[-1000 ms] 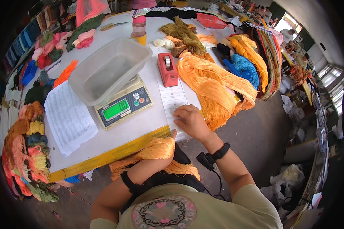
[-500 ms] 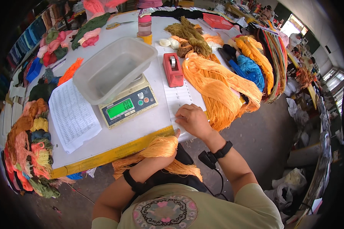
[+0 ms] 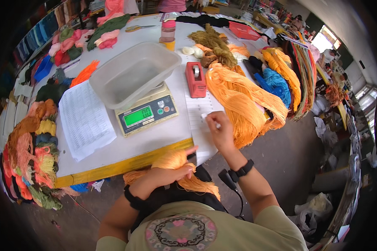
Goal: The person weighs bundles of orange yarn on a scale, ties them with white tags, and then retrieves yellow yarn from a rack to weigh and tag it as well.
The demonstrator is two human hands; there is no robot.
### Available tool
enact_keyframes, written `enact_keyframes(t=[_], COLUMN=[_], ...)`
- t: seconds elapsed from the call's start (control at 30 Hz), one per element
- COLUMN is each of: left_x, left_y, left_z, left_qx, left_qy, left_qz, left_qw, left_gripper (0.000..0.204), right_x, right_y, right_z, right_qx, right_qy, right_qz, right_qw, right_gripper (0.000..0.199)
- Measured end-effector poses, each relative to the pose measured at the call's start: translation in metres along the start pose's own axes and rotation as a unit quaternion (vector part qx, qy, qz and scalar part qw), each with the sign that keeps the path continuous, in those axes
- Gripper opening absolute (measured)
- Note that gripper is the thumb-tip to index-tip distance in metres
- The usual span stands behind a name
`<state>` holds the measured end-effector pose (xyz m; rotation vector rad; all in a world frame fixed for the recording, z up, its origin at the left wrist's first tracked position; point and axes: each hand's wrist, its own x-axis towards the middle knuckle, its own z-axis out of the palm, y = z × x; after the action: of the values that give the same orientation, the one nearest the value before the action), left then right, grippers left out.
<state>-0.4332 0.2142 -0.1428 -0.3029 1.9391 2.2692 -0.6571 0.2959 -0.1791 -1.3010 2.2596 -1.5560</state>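
Note:
Across my lap lies a light-orange skein of yarn (image 3: 199, 187). My left hand (image 3: 169, 175) is closed round its middle, with the index finger stretched out toward the table edge. Over the near right corner of the table, my right hand (image 3: 222, 131) pinches a small white slip (image 3: 205, 117), too small to make out fully. Beneath that hand lies a long printed paper strip (image 3: 199, 109). The red tape dispenser (image 3: 195, 79) stands on the strip's far part. Just right of my right hand, a large light-orange bundle of yarn (image 3: 238, 96) hangs over the table edge.
A digital scale (image 3: 148, 113) carries a tilted translucent plastic tub (image 3: 134, 75). A printed sheet (image 3: 86, 121) lies left of it. Coloured yarn bundles (image 3: 33, 154) line the left edge. Farther back are a pink-lidded bottle (image 3: 168, 31), scissors (image 3: 140, 28) and a red tray (image 3: 244, 31).
My right hand has lifted off the strip and turned, fingers pinched around something white. My left hand has turned over on the skein, its index finger now extended. The view has shifted slightly.

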Motion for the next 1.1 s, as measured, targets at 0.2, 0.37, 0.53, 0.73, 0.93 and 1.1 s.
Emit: enact_keyframes(t=[0.2,0.37,0.53,0.73,0.93,1.1], left_x=[-0.052,-0.077,-0.097,-0.096,-0.096,-0.106], left_y=[0.033,0.047,0.054,0.046,0.024,0.034], left_z=[-0.006,-0.004,-0.001,0.002,-0.003,-0.009], left_qx=[-0.29,-0.208,-0.072,0.042,0.323,0.395], left_qy=[-0.012,0.033,0.137,0.228,0.321,0.275], left_qz=[0.15,0.131,0.131,0.269,0.321,0.235], left_qw=[0.945,0.969,0.979,0.935,0.831,0.844], left_gripper=[0.07,0.07,0.07,0.069,0.045,0.031], right_x=[-0.019,-0.024,-0.039,-0.041,-0.042,-0.041], right_y=[-0.109,-0.128,-0.143,-0.17,-0.182,-0.191], right_z=[-0.016,0.006,0.019,0.007,0.005,0.008], right_qx=[0.016,0.059,0.243,0.246,0.258,0.229], right_qy=[-0.069,-0.061,-0.237,-0.454,-0.425,-0.413], right_qz=[-0.407,-0.456,-0.156,0.019,0.11,0.124], right_qw=[0.911,0.886,0.928,0.856,0.861,0.873], right_gripper=[0.019,0.028,0.037,0.034,0.042,0.049])
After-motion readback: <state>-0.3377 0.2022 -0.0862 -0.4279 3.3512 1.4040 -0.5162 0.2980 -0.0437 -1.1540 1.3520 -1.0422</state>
